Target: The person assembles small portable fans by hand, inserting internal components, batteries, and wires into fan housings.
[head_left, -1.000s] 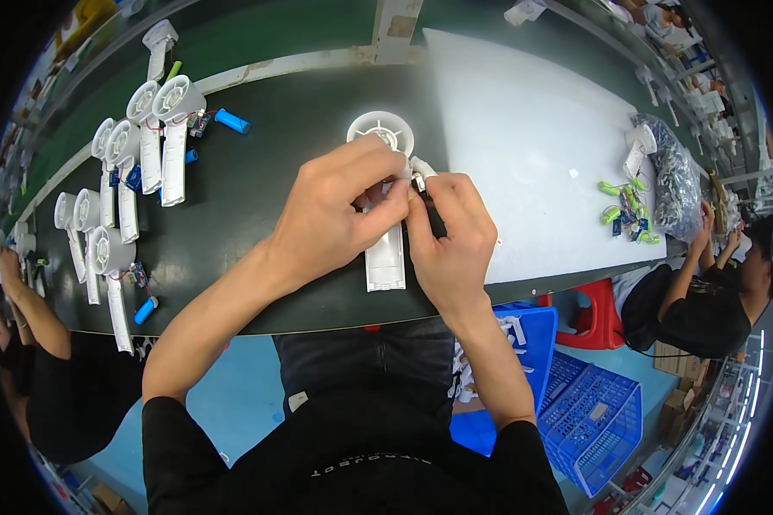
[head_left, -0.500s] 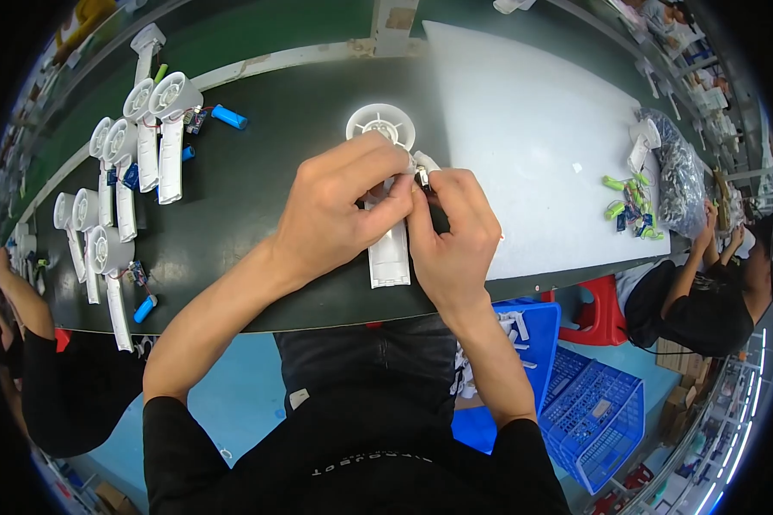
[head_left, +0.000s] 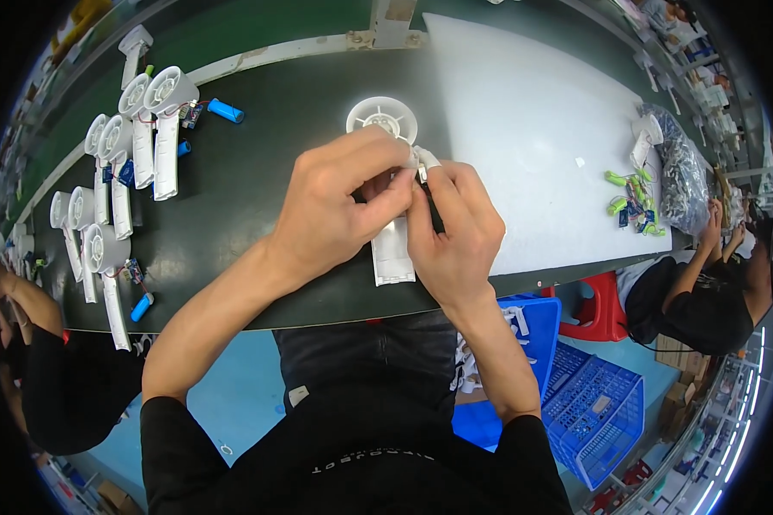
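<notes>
A white handheld-fan housing lies on the dark green table before me, its round ribbed head away from me and its open handle toward me. My left hand is closed in a pinch over the neck of the housing, hiding most of it. Close beside it, my right hand pinches too, thumb and index finger meeting the left fingertips. Between the hands shows a small white curved piece at the right index fingertip. What the fingertips grip is too small and covered to make out.
Several white fan housings with blue battery cells and circuit boards stand at the left. On the white foam sheet lie green cells with boards, near a plastic bag. Blue crates stand below right. Co-workers sit at both sides.
Both hands stay pinched at the fan's neck, with slight finger shifts. The right index finger has moved up over the small dark and metallic part seen earlier. The whole view has shifted slightly.
</notes>
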`<state>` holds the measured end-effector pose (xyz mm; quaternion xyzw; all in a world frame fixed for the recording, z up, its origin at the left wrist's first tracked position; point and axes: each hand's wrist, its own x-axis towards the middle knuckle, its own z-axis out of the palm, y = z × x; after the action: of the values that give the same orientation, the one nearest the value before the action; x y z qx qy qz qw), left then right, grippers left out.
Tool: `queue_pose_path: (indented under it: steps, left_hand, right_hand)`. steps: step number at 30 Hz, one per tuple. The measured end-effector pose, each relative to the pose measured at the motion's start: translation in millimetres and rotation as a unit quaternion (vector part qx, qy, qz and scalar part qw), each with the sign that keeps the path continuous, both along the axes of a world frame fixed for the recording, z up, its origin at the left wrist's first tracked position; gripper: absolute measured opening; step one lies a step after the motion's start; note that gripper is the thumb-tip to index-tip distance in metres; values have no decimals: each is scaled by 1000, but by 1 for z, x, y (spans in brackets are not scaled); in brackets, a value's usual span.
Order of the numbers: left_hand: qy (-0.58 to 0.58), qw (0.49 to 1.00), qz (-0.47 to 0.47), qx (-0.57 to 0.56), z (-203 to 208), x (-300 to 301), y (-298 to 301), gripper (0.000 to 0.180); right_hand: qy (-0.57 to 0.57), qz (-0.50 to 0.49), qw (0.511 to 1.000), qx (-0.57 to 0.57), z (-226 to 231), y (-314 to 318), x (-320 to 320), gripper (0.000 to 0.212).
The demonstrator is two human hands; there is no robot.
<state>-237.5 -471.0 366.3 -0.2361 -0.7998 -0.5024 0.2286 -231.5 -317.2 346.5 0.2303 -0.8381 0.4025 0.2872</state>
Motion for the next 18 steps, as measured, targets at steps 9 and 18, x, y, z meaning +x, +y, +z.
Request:
queue_pose_path:
  steps: [9,18]
  left_hand:
    - [53,992,45,-110,19,-9,-21,30]
    - [-235,964,10,-122,38,-68,-74,63]
  right_hand:
    - [-159,48,986,-34,15,7,-1,20]
    - [-398,44,916,3,46,67,-182,44]
